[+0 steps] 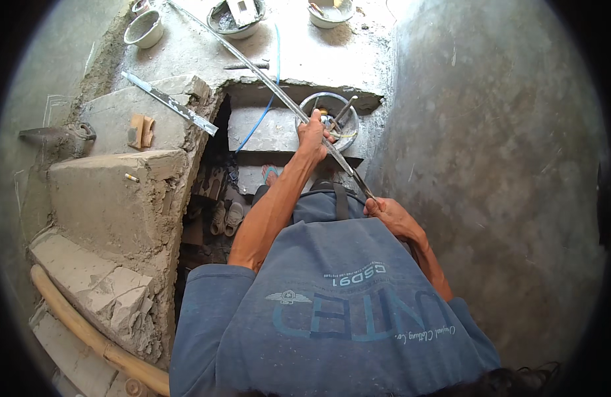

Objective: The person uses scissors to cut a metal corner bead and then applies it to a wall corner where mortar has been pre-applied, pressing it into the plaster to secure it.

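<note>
A long, thin grey metal bar (266,78) runs slantwise from the far left down toward my body. My left hand (312,137) is closed around it partway along, above a bucket (354,137) with tools and small items in it. My right hand (393,217) grips the near end of the bar, close to my waist. A darker, narrow strip shows along the bar just ahead of the right fingers; I cannot tell whether it is a separate piece. My left hand hides part of the bucket's contents.
Rough concrete steps (114,188) rise at the left, with a paint-worn flat strip (170,102) on top. A blue hose or cable (258,124) crosses the step ahead. Buckets (144,30) stand farther off. Shoes (234,217) lie in a gap below. A smooth wall (490,132) borders the right.
</note>
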Action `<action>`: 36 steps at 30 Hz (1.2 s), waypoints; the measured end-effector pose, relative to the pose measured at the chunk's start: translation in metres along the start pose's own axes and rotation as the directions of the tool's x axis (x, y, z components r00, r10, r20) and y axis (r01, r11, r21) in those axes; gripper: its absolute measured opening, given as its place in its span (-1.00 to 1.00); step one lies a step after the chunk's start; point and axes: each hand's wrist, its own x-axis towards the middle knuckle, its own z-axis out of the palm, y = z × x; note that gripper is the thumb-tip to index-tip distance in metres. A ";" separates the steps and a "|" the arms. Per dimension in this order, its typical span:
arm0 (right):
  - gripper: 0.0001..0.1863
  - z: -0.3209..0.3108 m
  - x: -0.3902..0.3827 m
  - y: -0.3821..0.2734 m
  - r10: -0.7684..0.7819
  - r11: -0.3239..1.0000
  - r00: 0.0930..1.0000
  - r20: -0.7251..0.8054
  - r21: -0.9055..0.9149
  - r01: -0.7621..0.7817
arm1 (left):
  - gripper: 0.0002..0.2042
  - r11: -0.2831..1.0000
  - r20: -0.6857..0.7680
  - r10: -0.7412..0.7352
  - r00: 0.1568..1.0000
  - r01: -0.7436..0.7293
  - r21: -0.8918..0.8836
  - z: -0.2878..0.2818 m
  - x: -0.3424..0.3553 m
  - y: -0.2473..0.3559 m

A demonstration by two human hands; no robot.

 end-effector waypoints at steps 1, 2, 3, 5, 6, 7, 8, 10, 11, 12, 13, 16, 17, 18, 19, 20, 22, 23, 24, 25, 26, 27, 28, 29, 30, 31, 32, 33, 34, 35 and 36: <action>-0.27 -0.002 0.001 -0.003 -0.011 0.993 0.997 0.076 0.118 0.002 | -0.71 1.000 -0.002 0.002 1.000 -0.002 0.002 0.001 -0.002 0.001; -0.27 -0.003 0.001 -0.008 -0.015 0.993 0.997 0.078 0.119 0.005 | -0.71 0.999 0.014 0.002 1.000 -0.001 -0.032 0.002 -0.005 0.002; -0.23 -0.005 -0.001 -0.014 0.015 0.988 0.994 0.111 0.152 -0.032 | -0.70 0.998 0.029 0.001 1.000 0.001 -0.066 0.003 -0.007 0.002; -0.19 -0.009 -0.003 -0.026 0.045 0.981 0.987 0.152 0.179 -0.072 | -0.70 0.997 0.035 0.016 0.999 -0.013 -0.073 0.004 -0.008 0.003; -0.18 -0.012 -0.003 -0.031 0.036 0.983 0.985 0.169 0.170 -0.065 | -0.70 0.997 0.043 0.027 0.999 -0.023 -0.080 0.003 -0.007 0.002; -0.17 -0.013 -0.003 -0.033 0.027 0.985 0.982 0.187 0.161 -0.058 | -0.70 0.996 0.036 0.029 0.999 -0.026 -0.084 0.002 -0.007 0.001; -0.17 -0.013 -0.003 -0.032 0.030 0.986 0.981 0.190 0.156 -0.060 | -0.71 0.995 0.059 0.038 0.997 -0.032 -0.099 0.001 -0.007 0.000; -0.16 -0.014 -0.001 -0.028 0.015 0.980 0.979 0.203 0.190 -0.054 | -0.71 0.992 0.078 0.049 0.996 -0.040 -0.121 -0.001 -0.006 -0.001; -0.16 -0.014 -0.001 -0.031 0.016 0.982 0.978 0.209 0.183 -0.055 | -0.72 0.989 0.096 0.055 0.994 -0.042 -0.142 -0.002 -0.007 -0.001; -0.17 -0.014 -0.001 -0.036 -0.006 0.986 0.976 0.219 0.164 -0.031 | -0.72 0.986 0.113 0.062 0.992 -0.043 -0.163 -0.002 -0.007 -0.001; -0.18 -0.014 -0.001 -0.039 -0.028 0.989 0.973 0.229 0.145 -0.005 | -0.72 0.984 0.107 0.066 0.992 -0.047 -0.170 -0.002 -0.007 -0.002; -0.20 -0.007 0.007 -0.024 -0.055 0.989 0.994 0.099 -0.130 0.067 | -0.72 0.990 0.049 0.082 0.995 -0.076 -0.121 -0.003 -0.003 -0.005; -0.20 -0.007 0.006 -0.027 -0.052 0.988 0.993 0.108 -0.139 0.067 | -0.72 0.993 -0.001 0.090 0.996 -0.089 -0.073 -0.002 -0.004 -0.004; -0.22 -0.007 0.004 -0.032 -0.058 0.986 0.994 0.088 -0.149 0.071 | -0.72 0.995 -0.051 0.099 0.994 -0.100 -0.025 -0.001 -0.005 -0.003; -0.23 -0.007 0.003 -0.035 -0.065 0.984 0.996 0.068 -0.159 0.075 | -0.72 0.994 -0.076 0.110 0.991 -0.111 -0.017 0.000 -0.006 -0.003; -0.23 -0.005 0.004 -0.031 -0.062 0.983 0.995 0.072 -0.166 0.073 | -0.72 0.994 -0.080 0.109 0.991 -0.111 -0.024 0.002 -0.009 -0.002; -0.24 -0.001 0.007 -0.020 -0.036 0.994 0.990 0.140 0.106 0.021 | -0.71 0.991 -0.017 0.098 0.995 -0.099 -0.090 0.004 -0.014 -0.001; -0.24 -0.002 0.008 -0.021 -0.037 0.995 0.988 0.147 0.099 0.023 | -0.70 0.990 -0.007 0.088 0.996 -0.089 -0.106 0.003 -0.013 -0.001; -0.23 -0.005 0.009 -0.021 -0.020 0.995 0.983 0.181 0.100 0.002 | -0.70 0.989 -0.012 0.092 0.996 -0.093 -0.113 0.002 -0.012 -0.002; -0.23 -0.007 0.010 -0.023 -0.003 0.995 0.977 0.214 0.101 -0.019 | -0.70 0.987 0.011 0.094 0.996 -0.091 -0.133 0.000 -0.011 -0.002; -0.23 -0.008 0.011 -0.025 -0.003 0.995 0.976 0.217 0.098 -0.019 | -0.70 0.985 0.036 0.093 0.995 -0.087 -0.150 -0.001 -0.012 -0.002; -0.23 -0.009 0.011 -0.028 0.010 0.995 0.973 0.229 0.099 -0.033 | -0.67 0.984 0.037 0.102 0.994 -0.096 -0.150 -0.001 -0.012 -0.002; -0.23 -0.009 0.011 -0.030 0.022 0.994 0.971 0.239 0.099 -0.047 | -0.67 0.984 0.035 0.103 0.994 -0.096 -0.151 -0.002 -0.012 -0.002; -0.23 -0.008 0.012 -0.028 0.024 0.994 0.971 0.237 0.099 -0.048 | -0.66 0.981 0.052 0.100 0.994 -0.090 -0.171 -0.003 -0.012 -0.001; -0.23 -0.006 0.013 -0.024 0.044 0.976 0.966 0.253 0.195 -0.095 | -0.65 0.978 0.070 0.098 0.993 -0.083 -0.191 -0.003 -0.012 0.000; -0.23 -0.005 0.013 -0.022 0.062 0.947 0.961 0.271 0.288 -0.142 | -0.65 0.978 0.072 0.096 0.993 -0.081 -0.191 -0.002 -0.013 -0.001; -0.23 -0.005 0.012 -0.024 0.061 0.947 0.960 0.272 0.288 -0.142 | -0.65 0.976 0.088 0.101 0.991 -0.082 -0.202 -0.001 -0.013 -0.001; -0.23 -0.005 0.011 -0.027 0.087 0.908 0.947 0.309 0.367 -0.203 | -0.65 0.974 0.103 0.106 0.989 -0.082 -0.212 0.000 -0.014 -0.001; -0.23 -0.005 0.010 -0.030 0.108 0.858 0.931 0.348 0.441 -0.264 | -0.65 0.974 0.103 0.106 0.989 -0.082 -0.212 0.002 -0.014 -0.001; -0.23 -0.004 0.009 -0.032 0.108 0.858 0.931 0.347 0.441 -0.264 | -0.66 0.976 0.088 0.096 0.992 -0.076 -0.206 0.003 -0.012 -0.003; -0.22 -0.003 0.008 -0.035 0.124 0.843 0.933 0.338 0.460 -0.279 | -0.66 0.977 0.073 0.086 0.994 -0.070 -0.199 0.004 -0.010 -0.004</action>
